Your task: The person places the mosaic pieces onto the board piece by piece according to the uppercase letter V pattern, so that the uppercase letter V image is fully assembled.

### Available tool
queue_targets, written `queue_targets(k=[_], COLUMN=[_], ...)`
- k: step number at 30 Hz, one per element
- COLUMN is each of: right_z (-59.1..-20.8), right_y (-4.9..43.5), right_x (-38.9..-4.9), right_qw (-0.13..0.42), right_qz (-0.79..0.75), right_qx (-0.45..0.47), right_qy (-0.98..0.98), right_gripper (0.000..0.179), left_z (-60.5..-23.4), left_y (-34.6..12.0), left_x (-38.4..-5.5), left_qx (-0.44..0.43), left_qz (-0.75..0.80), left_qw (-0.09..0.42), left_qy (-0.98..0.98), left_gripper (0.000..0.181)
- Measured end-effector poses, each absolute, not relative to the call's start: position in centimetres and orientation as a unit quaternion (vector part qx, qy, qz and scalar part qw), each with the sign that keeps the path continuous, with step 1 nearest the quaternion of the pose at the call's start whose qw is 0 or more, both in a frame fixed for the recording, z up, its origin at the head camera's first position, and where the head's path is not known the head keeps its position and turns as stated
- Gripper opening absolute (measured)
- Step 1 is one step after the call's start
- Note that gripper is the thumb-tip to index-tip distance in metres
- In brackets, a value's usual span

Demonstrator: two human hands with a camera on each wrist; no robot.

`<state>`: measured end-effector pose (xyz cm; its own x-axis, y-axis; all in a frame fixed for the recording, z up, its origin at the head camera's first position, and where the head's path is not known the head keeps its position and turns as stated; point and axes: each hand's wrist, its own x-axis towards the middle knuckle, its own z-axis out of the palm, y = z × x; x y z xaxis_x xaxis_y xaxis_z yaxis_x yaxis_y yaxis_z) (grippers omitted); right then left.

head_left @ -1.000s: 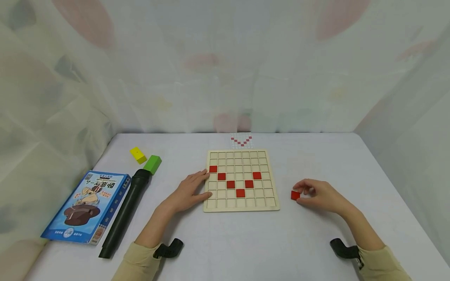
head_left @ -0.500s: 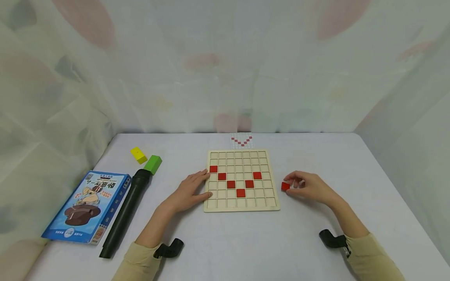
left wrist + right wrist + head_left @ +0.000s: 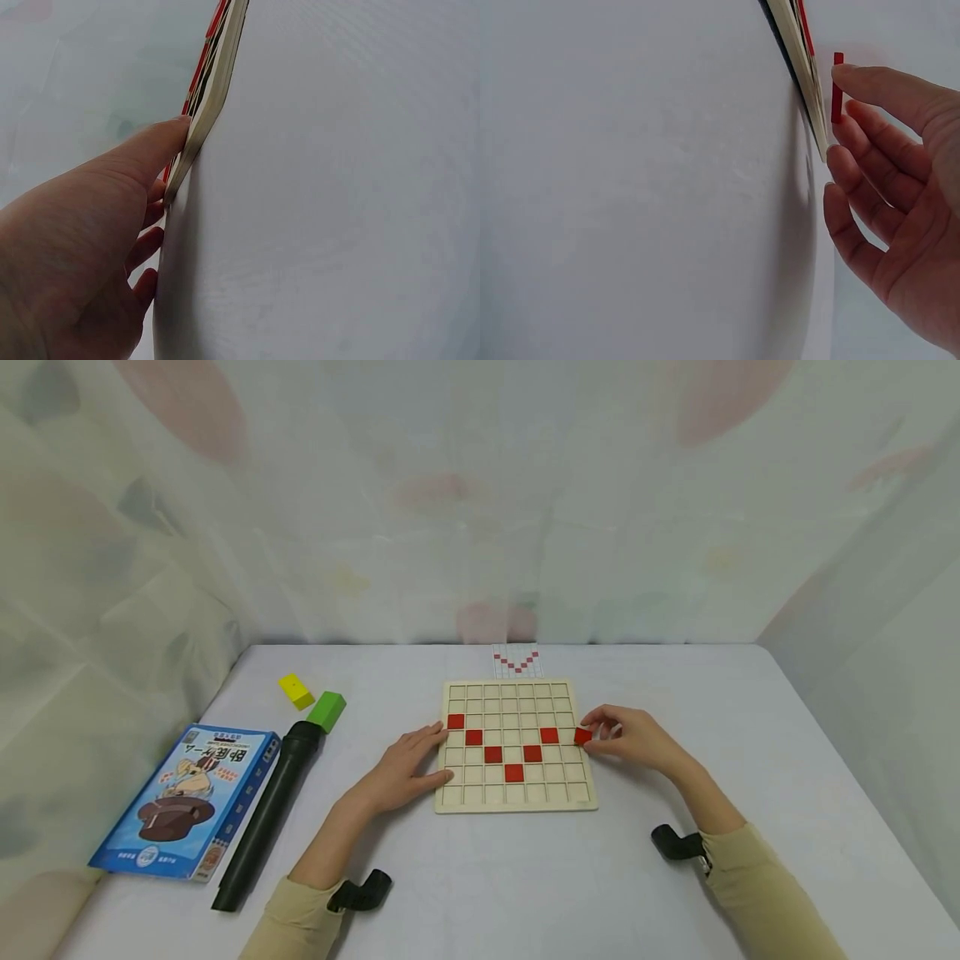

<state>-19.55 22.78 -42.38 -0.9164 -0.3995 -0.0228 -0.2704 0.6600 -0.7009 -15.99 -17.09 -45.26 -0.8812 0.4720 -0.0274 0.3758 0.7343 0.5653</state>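
A pale wooden grid board lies mid-table, with several red square tiles set in its cells in a V-like row. My right hand pinches one more red tile between thumb and fingers, over the board's right edge. In the right wrist view that tile shows edge-on, thin and flat, close beside the board's edge. My left hand rests at the board's left side with fingers spread, fingertips and thumb on its rim. The left wrist view shows the thumb against the board's edge.
Behind the board lies a small printed pattern card with a red V of squares. To the left are a blue box, a long black tube, a green block and a yellow block.
My right hand has carried the pinched red tile leftward and away from me, from the table on the right to the board's right edge. The left hand has stayed in place.
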Motion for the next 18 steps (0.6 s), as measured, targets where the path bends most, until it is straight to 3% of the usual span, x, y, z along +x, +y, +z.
queue_targets(k=[8,18], right_z=[-42.3,-42.8], right_y=[21.3,20.7], right_x=[-21.2,-22.2], right_qw=[0.089,0.058], right_qz=[-0.365,-0.363], right_qx=[-0.164,-0.200], right_qy=[0.912,0.908], right_gripper=[0.023,0.016], left_z=[-44.9,-45.1], left_y=[-17.1,-17.0], left_x=[-15.7,-15.7], left_qx=[0.230,0.231], left_qz=[0.291,0.286], left_qw=[0.084,0.082], left_qy=[0.925,0.926], left_gripper=[0.072,0.073])
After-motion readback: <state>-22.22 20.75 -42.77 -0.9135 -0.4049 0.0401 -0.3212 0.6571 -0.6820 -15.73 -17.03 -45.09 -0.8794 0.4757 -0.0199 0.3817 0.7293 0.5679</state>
